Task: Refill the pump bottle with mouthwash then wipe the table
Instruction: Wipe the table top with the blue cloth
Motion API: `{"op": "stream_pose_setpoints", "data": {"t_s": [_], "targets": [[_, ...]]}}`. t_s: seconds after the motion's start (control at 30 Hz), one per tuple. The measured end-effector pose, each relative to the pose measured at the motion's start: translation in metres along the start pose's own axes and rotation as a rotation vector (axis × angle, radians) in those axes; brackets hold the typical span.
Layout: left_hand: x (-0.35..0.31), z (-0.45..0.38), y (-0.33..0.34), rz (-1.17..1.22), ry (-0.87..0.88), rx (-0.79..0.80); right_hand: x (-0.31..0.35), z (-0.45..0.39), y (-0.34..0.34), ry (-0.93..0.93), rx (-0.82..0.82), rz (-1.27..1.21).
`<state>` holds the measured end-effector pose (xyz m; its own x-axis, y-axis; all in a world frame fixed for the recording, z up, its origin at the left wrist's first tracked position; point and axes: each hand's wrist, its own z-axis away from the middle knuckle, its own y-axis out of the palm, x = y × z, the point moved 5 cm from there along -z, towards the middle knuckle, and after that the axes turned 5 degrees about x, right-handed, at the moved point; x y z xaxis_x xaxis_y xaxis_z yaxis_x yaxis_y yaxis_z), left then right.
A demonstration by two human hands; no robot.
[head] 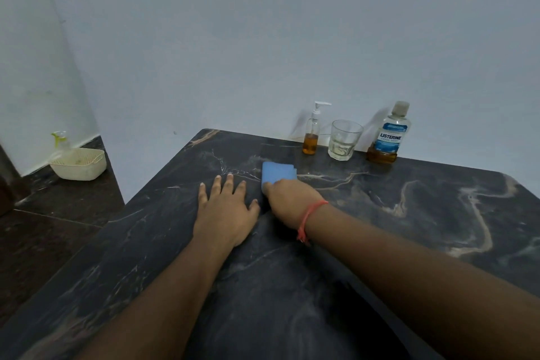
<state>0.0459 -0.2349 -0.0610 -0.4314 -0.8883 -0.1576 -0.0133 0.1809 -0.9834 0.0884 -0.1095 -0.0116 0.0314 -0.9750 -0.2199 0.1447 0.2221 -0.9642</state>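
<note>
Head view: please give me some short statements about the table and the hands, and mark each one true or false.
1. The right hand holds the blue cloth on the table. True.
2. The left hand grips the pump bottle. False: it lies flat on the table, and the bottle stands apart near the wall.
3. The glass stands between the pump bottle and the mouthwash bottle. True.
4. The mouthwash bottle has no cap. False: its cap is on.
</note>
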Motion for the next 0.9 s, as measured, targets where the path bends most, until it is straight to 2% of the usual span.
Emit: {"op": "stream_pose_setpoints", "data": {"t_s": [0.07,0.2,0.4,0.53,0.6,0.73,0.9], "targets": [[-0.003,0.005,-0.003,-0.005,-0.005,0.037,0.007,0.043,0.002,-0.054,0.005,-0.051],[-0.013,0.033,-0.006,0.023,-0.01,0.102,0.034,0.125,0.008,-0.167,-0.087,-0.109],[-0.02,0.108,-0.019,0.183,0.005,-0.074,0.093,0.224,0.024,-0.201,-0.265,-0.034],[-0.018,0.14,-0.025,0.264,-0.028,-0.118,0.097,0.24,0.017,-0.183,-0.35,-0.089],[-0.018,0.149,-0.026,0.228,-0.016,-0.119,0.086,0.227,0.016,-0.18,-0.31,-0.131],[-0.017,0.159,-0.03,0.224,-0.05,-0.151,0.078,0.197,0.04,-0.189,-0.088,-0.26],[-0.018,0.16,-0.029,0.225,-0.038,-0.174,0.079,0.192,0.051,-0.239,-0.109,-0.201]]}}
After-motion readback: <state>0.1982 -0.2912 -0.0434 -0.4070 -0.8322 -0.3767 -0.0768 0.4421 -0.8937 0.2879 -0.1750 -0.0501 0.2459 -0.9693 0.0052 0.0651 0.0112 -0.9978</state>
